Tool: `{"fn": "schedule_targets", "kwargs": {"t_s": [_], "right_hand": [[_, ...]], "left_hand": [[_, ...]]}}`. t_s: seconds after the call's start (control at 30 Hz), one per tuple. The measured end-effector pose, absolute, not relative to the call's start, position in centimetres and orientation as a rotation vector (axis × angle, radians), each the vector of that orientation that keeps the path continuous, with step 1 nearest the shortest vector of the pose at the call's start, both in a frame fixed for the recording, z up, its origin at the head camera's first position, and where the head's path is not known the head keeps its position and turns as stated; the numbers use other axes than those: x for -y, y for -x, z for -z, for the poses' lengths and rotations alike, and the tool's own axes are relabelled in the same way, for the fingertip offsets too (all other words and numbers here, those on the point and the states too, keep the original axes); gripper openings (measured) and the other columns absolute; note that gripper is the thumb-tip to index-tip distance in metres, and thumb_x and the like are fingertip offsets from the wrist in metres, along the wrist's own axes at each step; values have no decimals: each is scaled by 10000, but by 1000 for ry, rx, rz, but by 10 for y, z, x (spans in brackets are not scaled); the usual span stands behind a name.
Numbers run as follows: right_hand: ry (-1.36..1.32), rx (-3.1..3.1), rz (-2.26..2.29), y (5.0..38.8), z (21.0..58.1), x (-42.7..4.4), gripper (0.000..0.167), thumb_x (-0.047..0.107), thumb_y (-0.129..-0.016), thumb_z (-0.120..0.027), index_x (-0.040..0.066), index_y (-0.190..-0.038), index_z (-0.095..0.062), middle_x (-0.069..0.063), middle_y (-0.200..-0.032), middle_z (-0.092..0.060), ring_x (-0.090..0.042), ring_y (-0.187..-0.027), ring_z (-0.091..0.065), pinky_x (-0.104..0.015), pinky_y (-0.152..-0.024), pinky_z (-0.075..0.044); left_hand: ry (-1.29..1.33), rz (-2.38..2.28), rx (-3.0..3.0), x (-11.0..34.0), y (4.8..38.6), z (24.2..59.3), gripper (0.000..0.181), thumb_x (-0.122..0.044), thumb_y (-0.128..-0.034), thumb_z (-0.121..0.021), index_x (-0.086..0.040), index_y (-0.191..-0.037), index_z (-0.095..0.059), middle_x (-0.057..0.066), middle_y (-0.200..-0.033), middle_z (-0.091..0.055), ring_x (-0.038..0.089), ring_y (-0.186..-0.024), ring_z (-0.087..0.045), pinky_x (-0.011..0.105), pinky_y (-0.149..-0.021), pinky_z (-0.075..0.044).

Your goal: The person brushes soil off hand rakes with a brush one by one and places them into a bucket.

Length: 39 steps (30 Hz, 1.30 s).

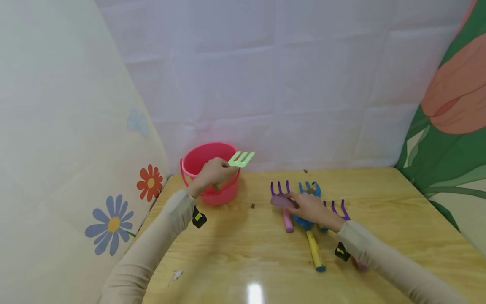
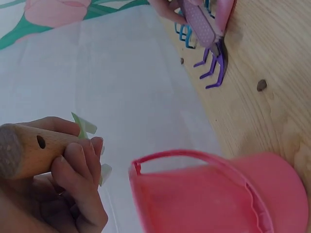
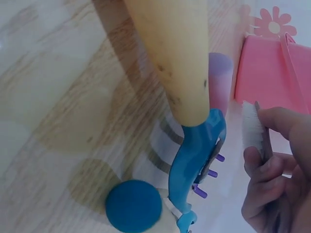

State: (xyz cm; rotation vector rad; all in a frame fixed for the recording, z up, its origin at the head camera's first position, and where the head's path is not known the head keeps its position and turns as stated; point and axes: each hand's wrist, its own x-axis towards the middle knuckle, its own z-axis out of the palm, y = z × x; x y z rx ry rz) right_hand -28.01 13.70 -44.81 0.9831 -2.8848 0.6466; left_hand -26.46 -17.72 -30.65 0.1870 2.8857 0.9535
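Observation:
My left hand (image 1: 214, 170) is raised in front of the pink bucket's (image 1: 220, 196) rim. It grips a small hand rake by its wooden handle (image 2: 46, 148), with light green tines (image 1: 243, 159) pointing out to the right. Over the tools on the right, my right hand (image 1: 309, 207) pinches a mauve brush (image 1: 282, 202) with white bristles (image 3: 251, 127). Below the brush lies a purple-tined hand rake with a pink handle (image 1: 288, 223). Close by is a blue tool with a yellow handle (image 1: 314, 251). The right forearm partly covers other tools.
A blue rake (image 1: 317, 190) and another purple rake (image 1: 343, 211) lie near the right hand. Small brown bits (image 1: 252, 205) and a pale scrap (image 1: 177, 275) dot the wooden table (image 1: 235, 253). White cloth (image 1: 243, 84) hangs behind; printed panels flank both sides.

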Motion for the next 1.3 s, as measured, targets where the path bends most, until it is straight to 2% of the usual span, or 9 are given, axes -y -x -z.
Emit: {"fn": "schedule_targets", "kwargs": {"t_s": [0.07, 0.13, 0.23, 0.3, 0.43, 0.6, 0.83, 1.1, 1.3], "right_hand": [[-979, 2879, -637, 280, 447, -138, 439, 283, -936, -682, -40, -1225, -613, 51, -669, -521, -62, -501, -413, -225, -438, -314], [-970, 2884, -646, 279, 446, -139, 448, 285, -933, -686, -49, -1224, -611, 39, -691, -528, -75, -524, -423, -235, -454, -325], [-955, 2891, -647, 276, 446, -141, 445, 276, -931, -688, -56, -1218, -613, 31, -710, -533, -85, -542, -433, -242, -465, -339], [-948, 2895, -642, 275, 446, -141, 445, 277, -931, -690, -56, -1217, -614, 36, -699, -522, -83, -536, -431, -240, -462, -335], [-957, 2900, -648, 273, 448, -139, 438, 277, -937, -681, -51, -1219, -613, 43, -708, -534, -79, -540, -438, -238, -464, -345], [-961, 2896, -659, 271, 447, -136, 432, 276, -935, -685, -48, -1214, -617, 47, -704, -532, -76, -539, -432, -236, -459, -341], [-954, 2876, -642, 271, 445, -138, 429, 283, -932, -691, -43, -1203, -626, 55, -686, -521, -73, -527, -418, -232, -444, -325], [-973, 2855, -693, 271, 447, -142, 362, 242, -929, -695, -51, -1130, -626, 44, -676, -501, -71, -530, -406, -228, -460, -323], [-959, 2836, -683, 272, 452, -146, 361, 277, -930, -696, -29, -1110, -628, 59, -663, -484, -53, -516, -390, -220, -456, -303]], "left_hand": [[-188, -944, -2898, 181, 267, 304, 371, -370, -930, -626, -15, -840, -685, -30, -517, -436, 121, -426, -458, 250, -463, -432], [-185, -937, -2894, 185, 270, 303, 367, -375, -924, -629, -41, -771, -642, -25, -513, -422, 118, -432, -442, 255, -471, -432], [-177, -933, -2893, 193, 273, 303, 383, -382, -921, -631, -94, -680, -555, -20, -505, -420, 124, -439, -459, 271, -488, -450], [-148, -944, -2887, 199, 276, 303, 393, -377, -925, -629, -82, -673, -565, -13, -504, -430, 135, -445, -479, 288, -498, -479], [-83, -945, -2874, 213, 279, 302, 462, -396, -933, -619, -74, -608, -548, -10, -482, -423, 141, -448, -486, 327, -544, -509], [-66, -942, -2844, 229, 281, 300, 525, -399, -944, -606, -131, -528, -432, -18, -477, -390, 127, -454, -443, 349, -590, -501], [-108, -1021, -2793, 241, 287, 301, 529, -304, -941, -610, -147, -489, -386, -28, -462, -358, 96, -438, -360, 297, -530, -425], [-132, -1028, -2770, 244, 295, 302, 525, -225, -938, -605, -159, -460, -397, -48, -440, -354, 79, -422, -349, 243, -489, -369], [-65, -980, -2770, 248, 301, 306, 514, -202, -923, -578, -169, -444, -394, -59, -431, -344, 73, -422, -333, 245, -481, -344]]}}
